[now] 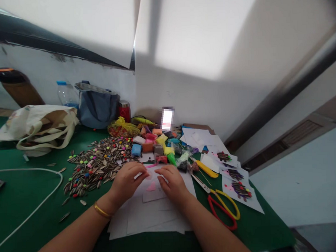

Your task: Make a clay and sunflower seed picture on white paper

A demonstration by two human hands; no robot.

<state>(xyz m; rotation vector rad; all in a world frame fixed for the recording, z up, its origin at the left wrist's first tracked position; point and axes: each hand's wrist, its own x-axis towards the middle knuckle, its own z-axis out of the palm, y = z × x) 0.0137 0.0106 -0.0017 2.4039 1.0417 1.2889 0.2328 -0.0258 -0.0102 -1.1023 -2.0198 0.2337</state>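
My left hand (128, 181) and my right hand (172, 183) rest on a stack of white paper sheets (149, 216) on the green table (26, 199). The fingers of both are curled and pressed down beside a small pink clay shape (151, 186) on the top sheet. A gold bangle (101, 211) circles my left wrist. Just beyond my fingers lies a heap of small coloured clay packets (157, 145). A wide pile of sunflower seeds (97, 166) dotted with tiny coloured clay balls spreads to the left of my left hand.
Red-and-yellow scissors (223, 207) and a yellow cutter (206, 171) lie right of my right hand, with finished seed pictures (237, 182) beyond. A cloth tote (37, 126), a blue bag (96, 105), a water bottle (65, 94) and a red cup (124, 111) stand by the wall. A white cable (35, 209) curves at left.
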